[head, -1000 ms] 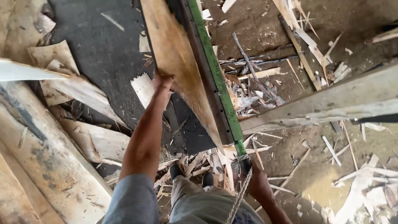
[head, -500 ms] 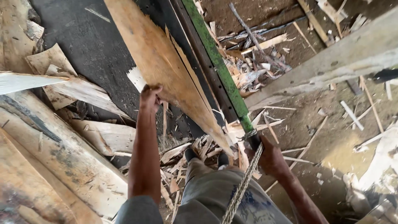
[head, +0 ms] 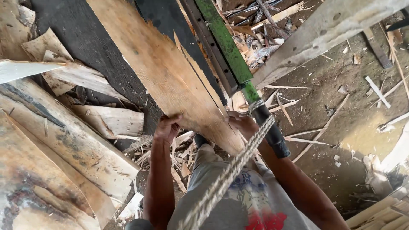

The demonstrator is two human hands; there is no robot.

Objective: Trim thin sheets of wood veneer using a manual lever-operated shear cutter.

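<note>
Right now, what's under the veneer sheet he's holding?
Under the sheet: a dark belt and wood scraps near the left hand. The right hand is partly covered by it; the rest underneath is hidden.

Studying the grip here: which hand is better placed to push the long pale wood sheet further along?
Left, probably. The left hand grips the long pale wood sheet on its open edge; the right hand sits cramped beside the green metal bar.
</note>
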